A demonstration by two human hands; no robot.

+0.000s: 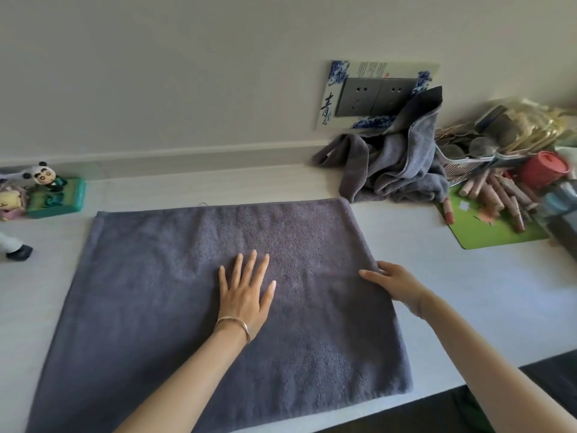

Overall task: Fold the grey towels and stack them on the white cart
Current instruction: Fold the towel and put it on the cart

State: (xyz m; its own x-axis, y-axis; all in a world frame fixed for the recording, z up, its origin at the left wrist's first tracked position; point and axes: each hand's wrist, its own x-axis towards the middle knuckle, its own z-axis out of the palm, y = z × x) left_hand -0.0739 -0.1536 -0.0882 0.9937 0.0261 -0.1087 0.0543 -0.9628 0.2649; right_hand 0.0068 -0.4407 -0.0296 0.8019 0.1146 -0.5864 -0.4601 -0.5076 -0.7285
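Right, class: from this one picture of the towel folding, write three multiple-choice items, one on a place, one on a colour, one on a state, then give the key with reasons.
1. Where does the crumpled towel pile lie?
A. below the wall sockets
B. beside the panda figure
C. on the green mat

2. What colour is the flat towel?
A. white
B. dark grey
C. green

3. How does the left hand meet the flat towel?
A. it pinches a corner
B. it lies flat, fingers spread
C. it hangs clear of the towel

Key: 1 A, the pile sits against the wall under the sockets. 2 B, the cloth is dark grey on the pale table. 3 B, the palm rests on the towel's middle, while the right hand rests at its right edge.
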